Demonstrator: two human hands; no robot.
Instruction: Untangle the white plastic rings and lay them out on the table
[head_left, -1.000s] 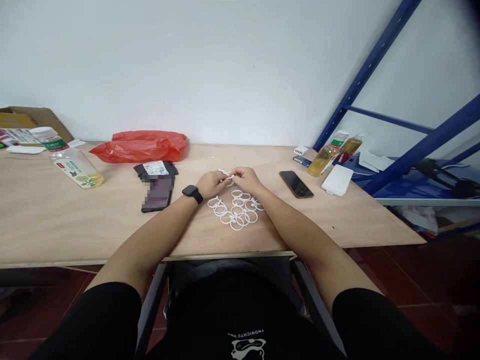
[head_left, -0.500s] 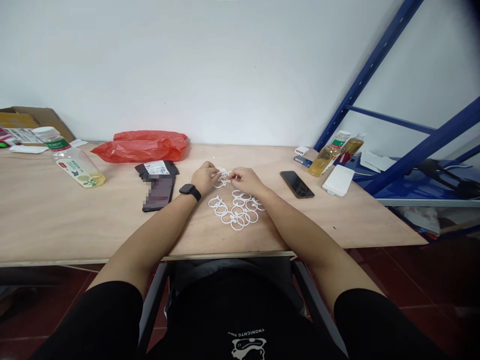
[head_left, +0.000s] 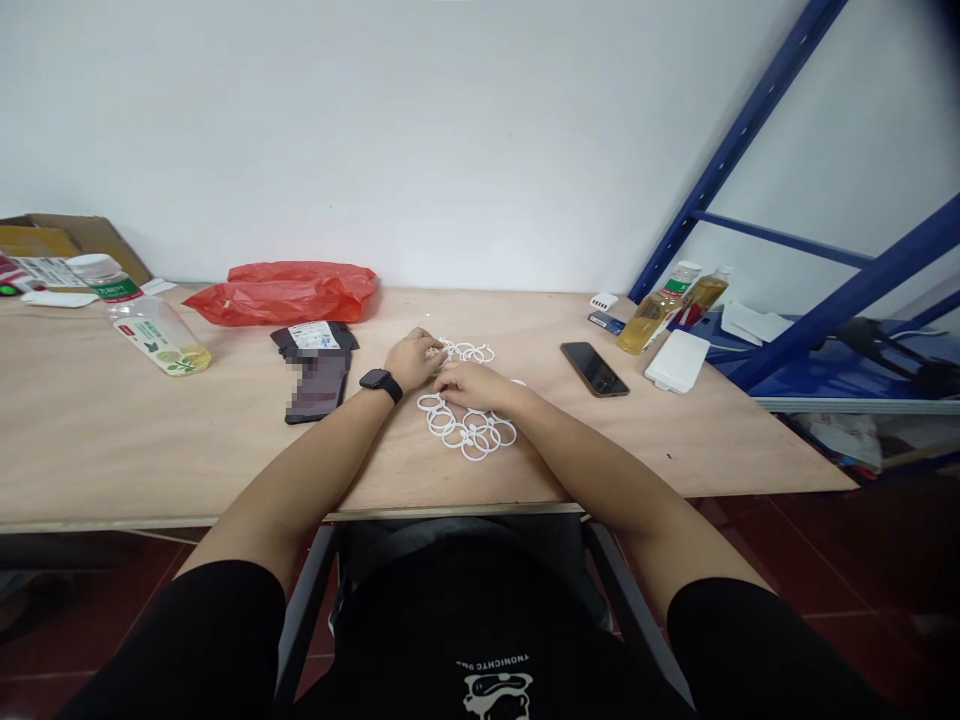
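White plastic rings with small eyelets, like curtain rings, lie in two groups on the table. My left hand (head_left: 412,360), wearing a black watch (head_left: 381,381), rests at the far group (head_left: 474,352), its fingers closed on a ring there, partly hidden. That group spreads to the right of my fingertips. Closer to me lies the near group (head_left: 474,440), several overlapping rings. Over its far edge is my right hand (head_left: 471,385), with thumb and fingertips pinched down at a ring (head_left: 431,402). The hand and wrist cover some of the rings.
A black phone (head_left: 594,369), a white case (head_left: 677,361) and a drink bottle (head_left: 656,310) are to the right, beside a blue rack (head_left: 795,240). Left are a dark packet (head_left: 319,385), a red plastic bag (head_left: 289,295) and a tilted bottle (head_left: 154,325).
My right hand has moved from the far rings down and left to the near rings. The far group now shows spread to the right. My left hand has barely shifted.
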